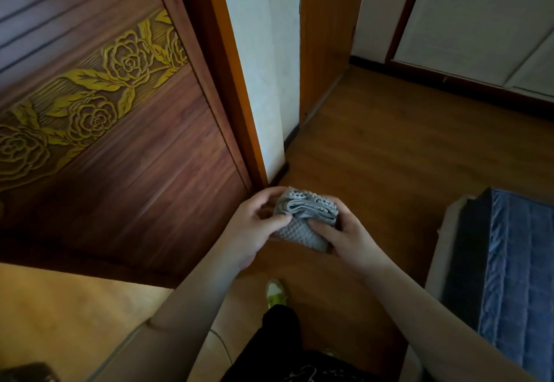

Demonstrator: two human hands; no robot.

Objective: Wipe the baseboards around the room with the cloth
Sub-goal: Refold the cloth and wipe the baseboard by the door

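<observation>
I see both hands held out in front of me at about waist height, close together, with one folded grey cloth [304, 221] between them. My left hand [251, 231] curls round the cloth's left edge, thumb on top of the folds and fingers behind. My right hand [349, 236] grips the right and lower side, thumb pressing the waffle-textured face. So both hands are clamped on the same cloth, which hangs in the air above the wooden floor [389, 141], touching nothing else.

One dark baseboard [281, 170] runs along the foot of the white wall just beyond the cloth; a second one [449, 80] lines the far wall. To my left stands one carved wooden door [120, 111]. A bed with a blue quilt [509, 276] sits at my right. One shoe [277, 293] shows below.
</observation>
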